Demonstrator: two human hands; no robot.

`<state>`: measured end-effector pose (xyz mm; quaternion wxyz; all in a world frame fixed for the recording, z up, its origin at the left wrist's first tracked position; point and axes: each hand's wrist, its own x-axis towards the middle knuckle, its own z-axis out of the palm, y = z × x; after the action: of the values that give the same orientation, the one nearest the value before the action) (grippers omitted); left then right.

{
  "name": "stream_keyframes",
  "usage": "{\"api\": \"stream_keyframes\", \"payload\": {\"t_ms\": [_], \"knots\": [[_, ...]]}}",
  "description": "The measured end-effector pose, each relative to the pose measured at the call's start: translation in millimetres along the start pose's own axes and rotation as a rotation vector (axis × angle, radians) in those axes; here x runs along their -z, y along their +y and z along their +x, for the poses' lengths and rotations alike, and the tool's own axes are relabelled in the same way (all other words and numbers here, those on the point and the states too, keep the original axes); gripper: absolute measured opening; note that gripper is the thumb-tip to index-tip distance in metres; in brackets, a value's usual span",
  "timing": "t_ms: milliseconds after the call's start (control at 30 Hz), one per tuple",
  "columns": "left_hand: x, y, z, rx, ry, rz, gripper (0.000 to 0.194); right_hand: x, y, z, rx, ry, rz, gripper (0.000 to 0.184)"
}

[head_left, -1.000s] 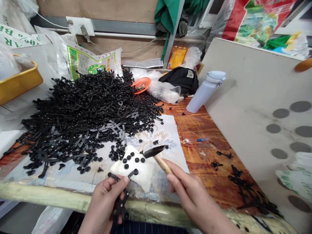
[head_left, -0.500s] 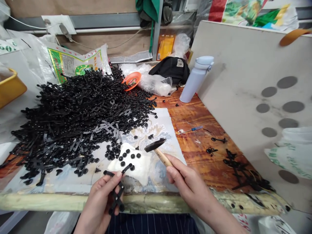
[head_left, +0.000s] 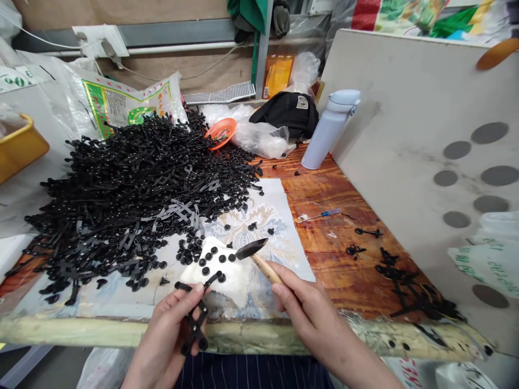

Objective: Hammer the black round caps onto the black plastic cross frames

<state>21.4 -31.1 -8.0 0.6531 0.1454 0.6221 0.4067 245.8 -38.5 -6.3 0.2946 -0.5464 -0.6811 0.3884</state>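
Note:
My left hand [head_left: 164, 332] pinches a black moulded plastic part [head_left: 195, 329], a branched piece with round ends, near the table's front edge. My right hand [head_left: 310, 321] grips a wooden-handled knife [head_left: 263, 268] with a short dark pointed blade. The blade tip hangs just above a white cloth pad [head_left: 229, 278] and does not clearly touch it. Several small round black pieces lie on the pad. Between my hands, one end of the held part sits over the pad's lower edge.
A large heap of black plastic parts [head_left: 133, 189] covers a patterned sheet [head_left: 267, 216] on the wooden table [head_left: 344, 259]. Further off stand a pale blue bottle [head_left: 330, 129], an orange dish [head_left: 221, 133], a black bag [head_left: 286, 113], a small screwdriver [head_left: 320, 215], and a perforated board [head_left: 421, 135].
The whole view has shifted slightly as my head moved. The knife blade has tilted lower and moved left, closer to the pad. My left hand still holds the black part.

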Motion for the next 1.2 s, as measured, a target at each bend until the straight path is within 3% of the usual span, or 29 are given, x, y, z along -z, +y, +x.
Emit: {"api": "stream_keyframes", "payload": {"t_ms": [333,633,833,1000,1200], "knots": [[-4.7,-3.6,-0.9,-0.032,0.079,0.038,0.040,2.2,-3.3,-4.5,0.004,0.020,-0.032,0.039],[-8.3,-4.7,-4.5,-0.072,0.099,0.065,0.039,-1.2,-12.2,-2.5,0.216,-0.071,-0.206,0.051],[-11.7,-5.1,-7.4,-0.081,0.119,0.057,0.042,4.1,-19.2,-3.8,0.322,0.054,-0.236,0.058],[-12.4,-8.1,-7.3,-0.088,0.153,0.056,0.045,4.7,-14.5,4.2,0.296,-0.133,-0.357,0.054],[-12.5,-10.5,-5.5,-0.089,0.139,0.065,0.045,9.5,-17.7,6.9,0.317,-0.068,-0.355,0.055]]}}
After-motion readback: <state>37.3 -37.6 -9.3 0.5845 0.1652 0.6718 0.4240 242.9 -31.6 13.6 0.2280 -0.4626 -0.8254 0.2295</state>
